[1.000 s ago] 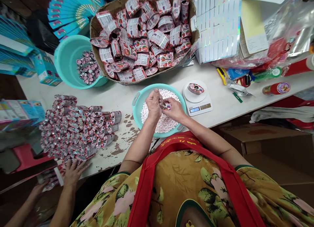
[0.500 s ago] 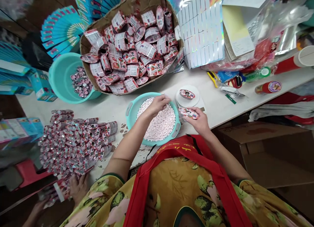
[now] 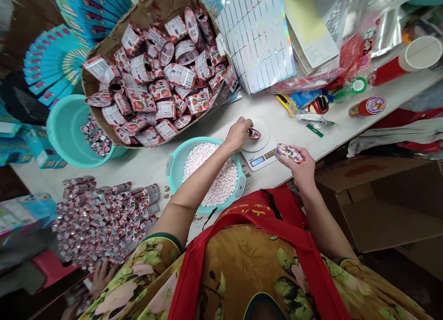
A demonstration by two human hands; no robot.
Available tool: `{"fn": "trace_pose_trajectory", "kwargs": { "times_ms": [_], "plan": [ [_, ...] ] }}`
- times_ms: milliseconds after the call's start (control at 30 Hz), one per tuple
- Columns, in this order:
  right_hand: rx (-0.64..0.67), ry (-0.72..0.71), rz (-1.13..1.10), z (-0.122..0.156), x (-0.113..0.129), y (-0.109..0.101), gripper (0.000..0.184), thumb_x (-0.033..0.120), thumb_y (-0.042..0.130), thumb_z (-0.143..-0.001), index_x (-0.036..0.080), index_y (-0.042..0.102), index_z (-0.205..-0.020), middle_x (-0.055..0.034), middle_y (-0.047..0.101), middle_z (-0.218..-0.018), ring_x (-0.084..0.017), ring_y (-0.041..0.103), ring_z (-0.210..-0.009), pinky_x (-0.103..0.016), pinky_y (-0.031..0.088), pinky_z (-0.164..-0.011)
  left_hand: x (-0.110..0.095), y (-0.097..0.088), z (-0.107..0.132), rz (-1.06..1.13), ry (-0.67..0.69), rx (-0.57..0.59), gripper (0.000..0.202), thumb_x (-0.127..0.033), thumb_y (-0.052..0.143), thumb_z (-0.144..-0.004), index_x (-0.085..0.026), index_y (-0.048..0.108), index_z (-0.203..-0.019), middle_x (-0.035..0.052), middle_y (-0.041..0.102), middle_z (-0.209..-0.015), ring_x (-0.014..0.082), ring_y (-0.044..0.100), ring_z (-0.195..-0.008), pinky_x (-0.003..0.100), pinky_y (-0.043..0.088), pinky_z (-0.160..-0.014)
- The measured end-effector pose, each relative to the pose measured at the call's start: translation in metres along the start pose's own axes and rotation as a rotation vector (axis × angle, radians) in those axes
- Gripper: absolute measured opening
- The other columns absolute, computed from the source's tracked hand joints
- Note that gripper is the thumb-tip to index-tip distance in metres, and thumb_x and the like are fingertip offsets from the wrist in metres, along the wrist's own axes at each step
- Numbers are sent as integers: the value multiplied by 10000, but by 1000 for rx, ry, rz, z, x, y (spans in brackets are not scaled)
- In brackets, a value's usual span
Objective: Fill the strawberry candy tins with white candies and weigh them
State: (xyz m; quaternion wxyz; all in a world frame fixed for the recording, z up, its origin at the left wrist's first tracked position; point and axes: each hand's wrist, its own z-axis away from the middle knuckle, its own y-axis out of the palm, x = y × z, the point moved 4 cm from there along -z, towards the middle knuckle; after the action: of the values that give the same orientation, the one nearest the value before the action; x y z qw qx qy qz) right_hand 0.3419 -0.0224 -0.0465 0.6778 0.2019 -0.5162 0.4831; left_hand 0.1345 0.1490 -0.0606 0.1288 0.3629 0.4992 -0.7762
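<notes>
My left hand (image 3: 238, 135) is over the white digital scale (image 3: 262, 160), fingers pinched together at the near end of a small oval tin (image 3: 254, 134) on the round pan. The fingers cover part of that tin, and what they pinch is hidden. In my right hand (image 3: 303, 170), to the right of the scale, is a second oval tin (image 3: 290, 152) with a red and white printed wrapper, its top facing up. A turquoise basin (image 3: 170, 168) of small pale pink candies (image 3: 223, 186) stands under my left forearm.
A cardboard box (image 3: 175, 137) of wrapped tins stands behind the basin. Left of it is a turquoise bowl (image 3: 57, 121) of small metallic caps. Many tins (image 3: 104, 218) stand at the left, near another person's hand (image 3: 102, 278). Label sheets (image 3: 258, 43), scissors (image 3: 320, 103) and a red cup (image 3: 391, 75) lie beyond.
My left hand has moved from above the candies to the tin on the scale. My right hand has carried its tin rightward, uncovering the scale's display. The camera view has shifted.
</notes>
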Motion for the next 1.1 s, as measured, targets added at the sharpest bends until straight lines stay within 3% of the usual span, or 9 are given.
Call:
{"fn": "trace_pose_trajectory", "kwargs": {
  "times_ms": [133,267,333,400,500,633,733,933,1100],
  "plan": [
    [7,-9,12,-4,2,2,552,443,885,-589,190,726,-1052,-45,751,-997,-186,686,-871,-362,580,-841,9,-6,-1,424,-151,-80,153,-26,663,-675,-172,640,-711,9,600,-700,155,545,-682,283,429,-697],
    [-36,-44,24,-6,4,-4,556,429,886,-579,189,728,-1055,-39,747,-985,-184,686,-865,-356,590,-828,29,-21,19,1056,-398,-176,145,-74,746,-677,-143,644,-754,20,627,-673,108,564,-573,230,442,-581],
    [-65,-64,14,-6,2,-8,551,419,888,-573,188,727,-1047,-38,744,-973,-179,688,-852,-350,596,-816,43,-33,34,1209,-469,-229,159,-154,778,-702,-148,653,-800,24,632,-700,94,564,-559,203,420,-533],
    [-79,-76,0,-6,-1,-11,550,413,891,-566,187,725,-1039,-36,741,-964,-177,691,-841,-349,602,-806,54,-44,47,1131,-456,-280,172,-284,774,-748,-159,660,-780,8,595,-652,91,527,-529,193,366,-485],
    [-76,-56,-34,-6,-8,-13,577,409,889,-564,181,716,-1065,-42,740,-966,-176,694,-821,-347,609,-768,53,-51,54,674,-301,-290,230,-369,757,-771,-178,659,-688,-4,543,-575,123,502,-552,217,347,-519],
    [-85,-36,-55,-5,-12,-12,573,400,882,-566,173,711,-1064,-44,741,-962,-170,690,-803,-341,605,-750,20,-28,42,60,-143,-61,123,-263,793,-747,-216,716,-830,15,597,-639,221,599,-720,288,384,-685],
    [-73,-36,-43,-8,-10,-6,559,381,881,-561,176,714,-1053,-40,741,-961,-174,689,-828,-349,597,-792,-5,-7,30,-199,-52,86,147,-193,735,-812,-205,708,-957,89,689,-812,292,654,-869,336,390,-764],
    [24,-51,-4,-25,-1,20,558,377,879,-553,165,713,-1041,-52,744,-988,-182,687,-863,-375,577,-870,-20,-1,20,-286,-1,162,218,-201,527,-961,-173,672,-1121,171,708,-1070,297,661,-967,357,414,-800],
    [14,-46,-44,-31,4,33,577,370,879,-552,158,703,-1059,-52,745,-990,-178,688,-856,-379,571,-886,-14,-11,16,-232,-76,211,167,-184,533,-932,-153,684,-996,152,679,-1074,270,635,-974,339,425,-813]
  ]
}}
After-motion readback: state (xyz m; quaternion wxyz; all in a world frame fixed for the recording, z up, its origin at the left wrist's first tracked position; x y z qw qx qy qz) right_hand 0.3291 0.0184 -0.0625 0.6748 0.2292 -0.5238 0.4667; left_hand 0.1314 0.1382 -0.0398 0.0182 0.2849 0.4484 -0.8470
